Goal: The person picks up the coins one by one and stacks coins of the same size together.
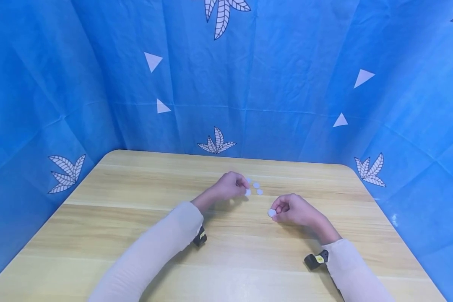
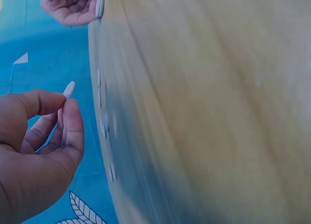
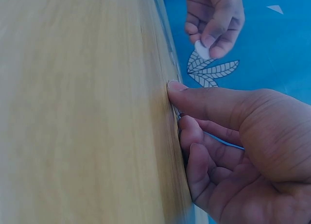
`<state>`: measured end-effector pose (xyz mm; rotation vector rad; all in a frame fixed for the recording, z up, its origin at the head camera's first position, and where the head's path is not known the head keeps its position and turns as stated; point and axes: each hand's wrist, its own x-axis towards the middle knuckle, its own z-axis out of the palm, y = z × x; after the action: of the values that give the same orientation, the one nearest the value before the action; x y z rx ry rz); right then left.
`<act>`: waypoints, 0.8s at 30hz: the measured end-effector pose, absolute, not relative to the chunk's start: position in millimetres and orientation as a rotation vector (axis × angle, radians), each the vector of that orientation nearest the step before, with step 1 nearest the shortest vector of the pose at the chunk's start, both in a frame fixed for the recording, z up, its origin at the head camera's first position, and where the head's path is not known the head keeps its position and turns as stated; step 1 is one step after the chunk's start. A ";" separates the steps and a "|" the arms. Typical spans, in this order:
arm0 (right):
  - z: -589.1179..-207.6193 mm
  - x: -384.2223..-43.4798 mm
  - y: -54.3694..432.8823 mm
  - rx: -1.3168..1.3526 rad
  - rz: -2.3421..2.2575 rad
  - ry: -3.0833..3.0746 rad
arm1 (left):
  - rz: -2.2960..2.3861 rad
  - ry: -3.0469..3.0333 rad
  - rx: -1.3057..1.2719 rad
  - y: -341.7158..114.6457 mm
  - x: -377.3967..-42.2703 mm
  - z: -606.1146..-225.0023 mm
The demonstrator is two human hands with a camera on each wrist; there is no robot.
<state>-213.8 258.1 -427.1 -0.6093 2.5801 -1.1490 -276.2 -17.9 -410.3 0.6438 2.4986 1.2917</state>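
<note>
My left hand [image 1: 232,186] pinches a white round disc [image 2: 69,90] between thumb and forefinger. In the left wrist view that disc is tilted and held up off the tabletop. Nearer to me and to the right, my right hand [image 1: 296,209] holds another white disc [image 1: 272,213] by its edge, low at the table surface. The right wrist view mostly hides this disc behind the thumb [image 3: 204,100]. Just beyond the left fingertips, several small white discs lie loose on the wood, among them one disc [image 1: 256,185] and a nearer disc [image 1: 259,192].
Both hands are over a light wood-grain table [image 1: 143,188] with rounded far corners. A blue curtain [image 1: 211,75] with white leaf and triangle prints hangs behind it and along both sides. A black wrist camera [image 1: 316,260] sits at the right cuff, and another camera [image 1: 200,237] at the left.
</note>
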 end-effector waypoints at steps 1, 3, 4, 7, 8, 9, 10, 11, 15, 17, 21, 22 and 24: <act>-427.2 -214.0 258.4 -0.612 -1.143 2.581 | 1.292 2.492 0.650 -16.3 -275.1 -410.8; -427.1 -214.4 259.1 -0.617 -1.136 2.584 | 1.296 2.480 0.662 -13.1 -272.7 -411.5; -427.1 -214.5 259.4 -0.615 -1.133 2.585 | 1.300 2.474 0.665 -11.5 -271.6 -412.0; -426.5 -214.7 260.3 -0.623 -1.125 2.589 | 1.329 2.449 0.678 -6.4 -267.8 -412.9; -426.2 -214.7 260.2 -0.620 -1.124 2.591 | 1.334 2.441 0.685 -4.6 -266.5 -412.9; -426.3 -214.8 260.4 -0.622 -1.124 2.591 | 1.338 2.435 0.693 -2.7 -265.3 -412.6; -426.1 -214.8 260.5 -0.615 -1.124 2.589 | 1.342 2.425 0.700 -0.9 -264.0 -412.4; -426.0 -215.1 260.5 -0.619 -1.124 2.587 | 1.341 2.420 0.705 1.0 -262.8 -412.2; -426.4 -215.9 260.9 -0.629 -1.120 2.587 | 1.317 2.406 0.730 8.9 -259.8 -412.0; -426.2 -216.1 261.0 -0.636 -1.123 2.586 | 1.303 2.396 0.743 12.5 -259.0 -413.1; -424.0 -215.1 260.6 -0.635 -1.139 2.572 | 1.282 2.369 0.783 18.5 -256.8 -414.0; -423.3 -214.7 260.3 -0.633 -1.143 2.570 | 1.275 2.364 0.789 19.7 -256.0 -413.9; -421.9 -214.1 259.7 -0.629 -1.149 2.566 | 1.268 2.357 0.796 21.9 -254.3 -412.9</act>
<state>-214.1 259.7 -421.9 -0.6291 2.5660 -1.1486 -254.3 21.9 -412.9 0.7963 2.3569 1.2678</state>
